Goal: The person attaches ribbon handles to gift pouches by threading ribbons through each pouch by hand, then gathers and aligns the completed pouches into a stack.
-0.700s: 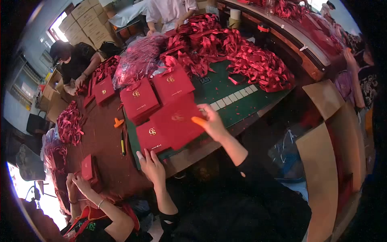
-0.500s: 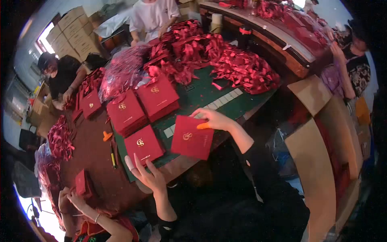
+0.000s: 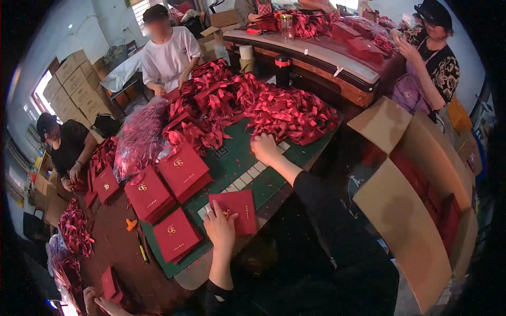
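Observation:
My left hand (image 3: 219,230) rests on a dark red paper bag (image 3: 245,210) with a gold logo, its fingers stretched over the face. The bag lies near the table's front edge, partly over a row of small white tags (image 3: 240,184). My right hand (image 3: 264,148) reaches to the far end of that row, beside a heap of red ribboned pieces (image 3: 295,116). Its fingers curl down with a bit of orange at the thumb; what they pinch, if anything, is hidden. Left of my left hand sit stacks of similar red bags (image 3: 177,235) on a green mat (image 3: 232,139).
An open cardboard box (image 3: 403,231) with red bags inside stands at my right. A yellow cutter (image 3: 143,249) and an orange object (image 3: 131,225) lie on the brown tabletop (image 3: 113,237). Co-workers sit and stand around, one (image 3: 169,58) in white across the table.
My right hand has let go of the red bag and moved away toward the far tags. The bag now lies flat under my left hand, which has moved right. The view has shifted.

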